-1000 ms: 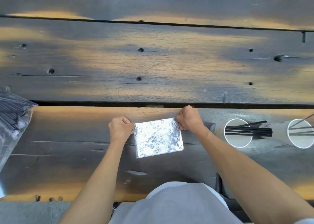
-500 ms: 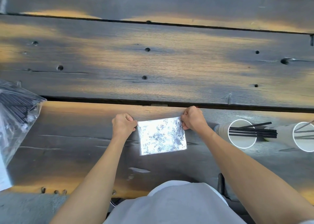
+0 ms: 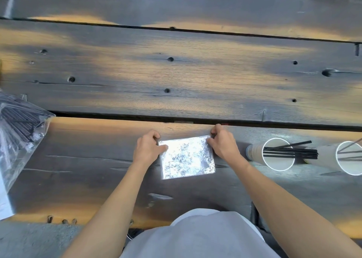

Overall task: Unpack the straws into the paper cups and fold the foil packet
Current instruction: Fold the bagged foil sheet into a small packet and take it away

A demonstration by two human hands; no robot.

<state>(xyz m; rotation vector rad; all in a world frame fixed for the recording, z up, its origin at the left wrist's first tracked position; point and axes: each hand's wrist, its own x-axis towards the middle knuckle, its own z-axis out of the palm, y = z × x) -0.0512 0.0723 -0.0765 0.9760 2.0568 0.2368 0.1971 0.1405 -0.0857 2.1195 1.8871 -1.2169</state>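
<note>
Lying flat on the near plank of the wooden table (image 3: 195,77), the foil packet (image 3: 187,158) is pinched at its far corners — left hand (image 3: 147,148) on one, right hand (image 3: 222,143) on the other, fingers curled — while two paper cups (image 3: 274,154) with black straws (image 3: 290,152) lie to the right

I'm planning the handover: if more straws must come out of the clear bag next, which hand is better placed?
Probably the left hand: the clear bag of straws lies on its side of the table. The right hand sits between the foil packet and the paper cups, both hands holding the packet's corners.
</note>
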